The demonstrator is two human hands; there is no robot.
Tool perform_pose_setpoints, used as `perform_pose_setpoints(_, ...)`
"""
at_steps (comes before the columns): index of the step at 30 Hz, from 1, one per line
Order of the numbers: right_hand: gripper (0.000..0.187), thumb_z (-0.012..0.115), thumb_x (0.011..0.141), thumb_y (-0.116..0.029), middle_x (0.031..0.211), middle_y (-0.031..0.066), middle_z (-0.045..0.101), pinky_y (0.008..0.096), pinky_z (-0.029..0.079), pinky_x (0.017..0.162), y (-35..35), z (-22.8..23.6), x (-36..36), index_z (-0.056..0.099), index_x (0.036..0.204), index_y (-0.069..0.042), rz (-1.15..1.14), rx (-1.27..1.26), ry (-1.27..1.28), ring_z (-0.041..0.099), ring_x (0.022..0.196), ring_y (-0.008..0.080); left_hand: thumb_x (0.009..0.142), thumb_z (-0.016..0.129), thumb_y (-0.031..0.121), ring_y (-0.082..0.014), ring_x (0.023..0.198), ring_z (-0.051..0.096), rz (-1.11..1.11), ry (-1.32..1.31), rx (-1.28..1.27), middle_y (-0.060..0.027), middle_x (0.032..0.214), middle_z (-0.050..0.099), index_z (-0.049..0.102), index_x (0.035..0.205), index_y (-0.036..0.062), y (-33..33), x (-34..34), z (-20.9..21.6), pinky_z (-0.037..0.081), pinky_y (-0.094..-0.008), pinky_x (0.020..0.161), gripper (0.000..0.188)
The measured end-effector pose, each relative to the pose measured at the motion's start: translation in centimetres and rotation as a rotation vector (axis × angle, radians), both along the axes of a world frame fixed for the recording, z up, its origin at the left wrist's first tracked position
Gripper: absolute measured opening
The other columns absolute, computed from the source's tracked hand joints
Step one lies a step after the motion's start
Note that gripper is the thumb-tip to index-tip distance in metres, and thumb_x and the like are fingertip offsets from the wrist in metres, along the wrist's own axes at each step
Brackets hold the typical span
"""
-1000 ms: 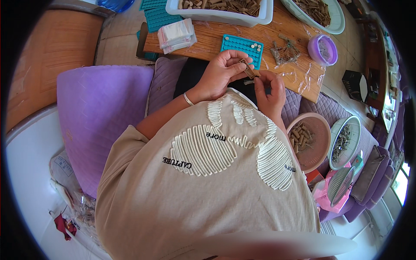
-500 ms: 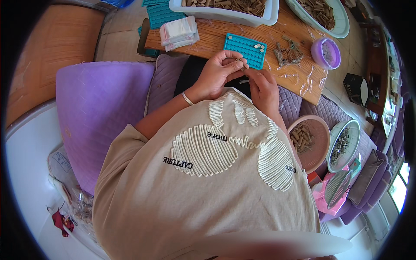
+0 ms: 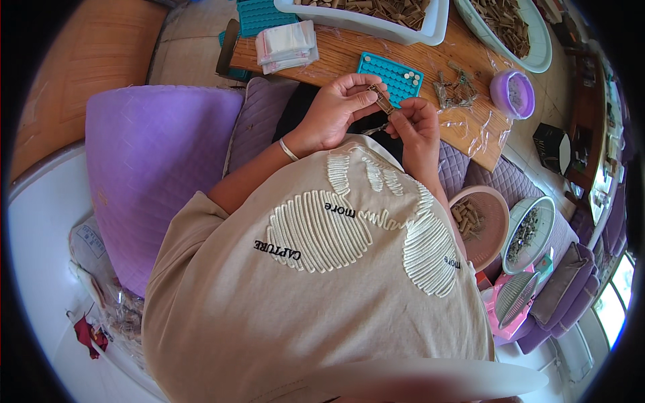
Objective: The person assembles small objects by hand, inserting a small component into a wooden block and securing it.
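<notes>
Between my two hands is a small narrow brown piece with a slotted, ladder-like look (image 3: pixel 382 101); its exact kind is too small to tell. My left hand (image 3: pixel 339 111) pinches its upper end between thumb and fingers. The fingertips of my right hand (image 3: pixel 415 127) are closed at its lower end. Just beyond the hands, on the wooden table (image 3: pixel 342 50), lies a teal tray (image 3: pixel 386 70) with rows of round hollows. A few small pale round pieces (image 3: pixel 411 78) sit at its right end.
A white bin (image 3: pixel 376 30) and a pale oval basin (image 3: pixel 537 57) hold brown pieces. Plastic packets (image 3: pixel 287 47) lie at left. Right of the tray are a tangled metal pile (image 3: pixel 457 91) and a purple bowl (image 3: pixel 500 94). Pink (image 3: pixel 497 228) and pale green baskets (image 3: pixel 551 218) stand beside me.
My right hand has drawn a little to the right and away from the left, so the brown piece now shows between them. The whole view has shifted slightly.
</notes>
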State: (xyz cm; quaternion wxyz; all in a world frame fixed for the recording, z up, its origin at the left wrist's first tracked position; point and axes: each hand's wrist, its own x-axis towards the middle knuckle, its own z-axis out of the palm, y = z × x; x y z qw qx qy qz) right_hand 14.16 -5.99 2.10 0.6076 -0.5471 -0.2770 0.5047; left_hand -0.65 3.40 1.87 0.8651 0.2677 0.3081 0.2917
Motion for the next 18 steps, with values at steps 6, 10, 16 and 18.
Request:
perform_pose_setpoints(6,0.023,0.063,0.080,0.004,0.084,0.0130,0.059,0.0349,0.048,0.065,1.0,0.5,-0.6,0.067,0.100,-0.007,0.155,0.163,-0.913,0.057,0.073,0.0293,0.093,0.057,0.006,-0.0167,0.103,0.061,0.011,0.054,0.047,-0.0085,0.111,0.063,0.056,0.119,0.0017,0.5,-0.7,-0.5,0.052,-0.0317,0.093,0.026)
perform_pose_setpoints(10,0.016,0.065,0.080,0.000,0.087,0.0126,0.061,0.0354,0.048,0.067,3.0,1.3,-0.9,0.068,0.095,-0.007,0.180,0.148,-0.759,0.059,0.078,0.0285,0.093,0.058,0.007,-0.0168,0.102,0.062,0.065,0.085,-0.013,-0.0092,0.111,0.063,0.056,0.119,0.0013,1.0,-1.6,-1.7,0.052,-0.0321,0.093,0.027)
perform_pose_setpoints(16,0.013,0.069,0.078,-0.007,0.089,0.0110,0.062,0.0380,0.049,0.073,9.5,-3.7,1.2,0.071,0.091,-0.009,-0.007,0.177,-1.113,0.060,0.083,0.0297,0.093,0.057,0.010,-0.0169,0.102,0.062,0.047,0.035,0.071,-0.0081,0.113,0.064,0.058,0.119,0.0018,3.3,-2.8,-3.5,0.049,-0.0300,0.092,0.027)
perform_pose_setpoints(18,0.014,0.070,0.077,-0.008,0.089,0.0102,0.062,0.0390,0.049,0.073,10.7,-4.7,1.5,0.071,0.090,-0.010,0.004,0.181,-1.261,0.060,0.084,0.0303,0.094,0.056,0.009,-0.0167,0.101,0.062,0.045,0.043,0.064,-0.0082,0.113,0.064,0.058,0.120,0.0023,3.4,-2.8,-3.4,0.049,-0.0289,0.089,0.027)
